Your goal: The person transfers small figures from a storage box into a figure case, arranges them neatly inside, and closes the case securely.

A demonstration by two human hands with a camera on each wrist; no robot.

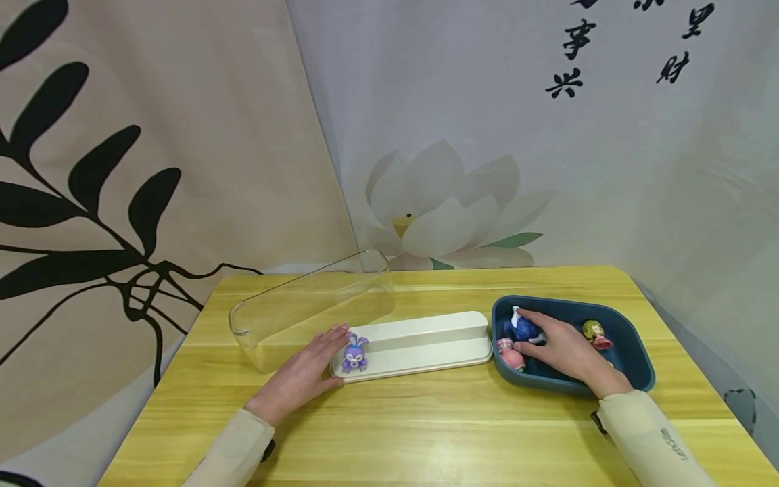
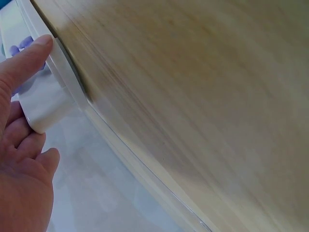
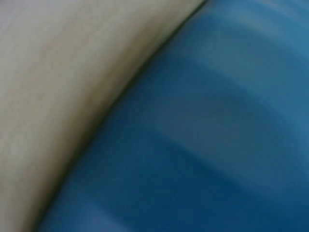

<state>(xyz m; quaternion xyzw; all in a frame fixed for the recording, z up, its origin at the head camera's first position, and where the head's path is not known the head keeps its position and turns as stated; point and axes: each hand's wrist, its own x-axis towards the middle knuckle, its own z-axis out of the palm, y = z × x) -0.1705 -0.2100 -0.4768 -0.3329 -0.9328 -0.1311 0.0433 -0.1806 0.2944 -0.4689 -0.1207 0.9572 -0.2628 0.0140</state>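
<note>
My left hand point(image 1: 304, 375) holds the left end of a long white tray point(image 1: 420, 357). In the left wrist view, the thumb point(image 2: 34, 55) lies on the tray's edge and the other fingers curl at its end. A purple rabbit figurine point(image 1: 355, 354) stands on that end of the tray. My right hand point(image 1: 569, 348) reaches into a dark blue bin point(image 1: 639, 358), thumb and fingers round a blue figurine with white parts point(image 1: 523, 329). Beside the thumb is a pink figurine point(image 1: 510, 355). The right wrist view shows only the blurred bin and the tabletop.
A clear box point(image 1: 316, 311) lies behind the white tray at the left, close to my left hand. Another figurine, green and red point(image 1: 596, 335), is in the bin's right part. The wooden table point(image 1: 438, 426) ends at a printed cloth backdrop point(image 1: 608, 203).
</note>
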